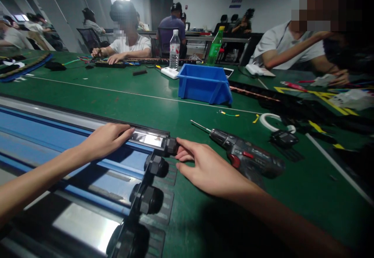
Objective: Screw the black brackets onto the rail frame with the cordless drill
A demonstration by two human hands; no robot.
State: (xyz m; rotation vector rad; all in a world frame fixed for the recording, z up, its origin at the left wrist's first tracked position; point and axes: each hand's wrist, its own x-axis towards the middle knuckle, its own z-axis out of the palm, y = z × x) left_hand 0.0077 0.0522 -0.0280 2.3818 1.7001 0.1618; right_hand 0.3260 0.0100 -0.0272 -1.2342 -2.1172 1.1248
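Several long metal bars with black end fittings lie side by side at the left. My left hand [108,139] rests on the farthest bar [149,138], its fingers together near the shiny end section; whether they grip it is hidden. At that bar's end, the fingertips of my right hand [201,164] touch the black cap [171,145], thumb apart and lower. Nearer to me, more black caps [157,166] stick out from the other bars above slotted black tabs [165,205].
A power drill [248,154] lies right of my right hand. Beyond are a blue bin [204,84], a clear bottle [174,51], a green bottle [215,46] and a white ring [273,121]. People sit across the green table [131,102].
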